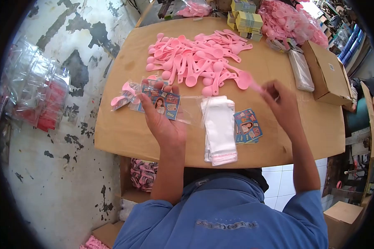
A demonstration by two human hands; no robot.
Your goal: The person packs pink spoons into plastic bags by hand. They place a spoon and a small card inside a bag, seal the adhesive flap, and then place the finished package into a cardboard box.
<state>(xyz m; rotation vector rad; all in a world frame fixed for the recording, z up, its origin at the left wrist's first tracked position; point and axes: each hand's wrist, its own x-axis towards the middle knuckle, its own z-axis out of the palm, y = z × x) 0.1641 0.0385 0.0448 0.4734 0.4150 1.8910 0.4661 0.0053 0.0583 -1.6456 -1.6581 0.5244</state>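
Note:
My left hand [167, 128], palm up, grips a blue printed card [166, 108] together with a clear plastic bag [190, 110] that stretches out to the right. Past its fingertips lie pink spoons in clear wrapping [128, 94]. My right hand [281, 106] pinches the handle of a pink measuring spoon [244, 79], its bowl at the right edge of a heap of pink spoons [183, 56]; the handle is blurred. Between the hands lie a stack of clear bags [220, 130] and a small stack of blue cards [248, 128].
Yellow card bundles [250, 20] and a big bag of pink spoons [284, 20] stand at the back. To the right are a wrapped pack of plastic bags [299, 69] and a cardboard box [327, 72]. Clear bags [37, 85] hang by the left wall.

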